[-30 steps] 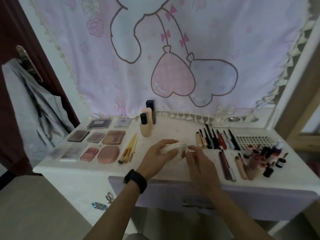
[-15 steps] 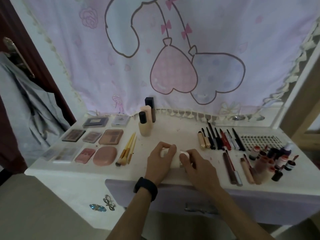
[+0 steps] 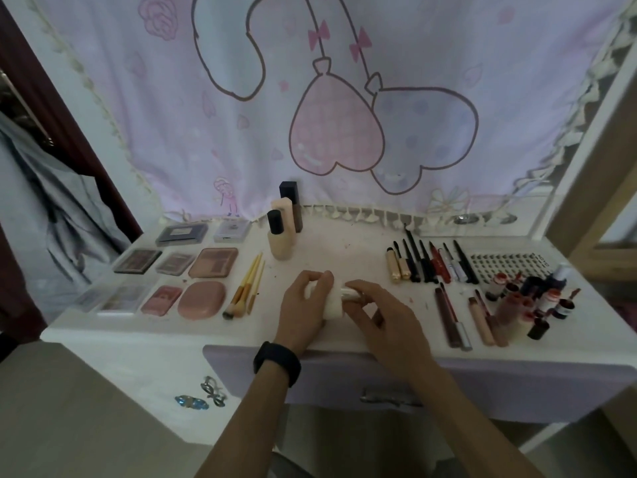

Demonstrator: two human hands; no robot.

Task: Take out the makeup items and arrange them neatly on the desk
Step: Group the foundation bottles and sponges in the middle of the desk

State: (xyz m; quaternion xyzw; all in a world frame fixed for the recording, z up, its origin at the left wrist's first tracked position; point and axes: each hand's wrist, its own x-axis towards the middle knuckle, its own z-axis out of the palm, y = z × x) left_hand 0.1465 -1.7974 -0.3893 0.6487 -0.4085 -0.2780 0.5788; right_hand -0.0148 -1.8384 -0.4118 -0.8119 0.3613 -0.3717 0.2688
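Noting grip at centre frame: what is held, and how? (R1)

White item (image 3: 331, 305) is gripped by both hands. Left hand (image 3: 303, 313) is curled round its body, fingers over the top. Right hand (image 3: 386, 317) pinches the cap end w/ fingertips. Neither is spread wide. Type of item cannot be told, as it is partly covered. (R2)

Why held that way? (R1)

Judged: the body is steadied by the left so the cap end can be worked or checked by the right before it is set down. Not confirmed. (R2)

Posn of item rel. to hands and desk? (R1)

It is between the two hands, touching both, low over bare desk (image 3: 344, 260) at lower centre. Whether it rests on the top cannot be told. That bare patch lies between brushes (image 3: 246, 288) at left and pencil row (image 3: 431, 263) at right. (R2)

Layout logic? (R1)

Grouping by kind is judged. Palettes (image 3: 213, 262) are set in rows at centre left, bottles (image 3: 281, 236) upright toward the back, small vials (image 3: 537, 301) clustered at right. Like is put w/ like and long items are laid parallel, so each can be seen and reached. Centre gap appears used as work area. A slot for the white item is not yet chosen. (R2)
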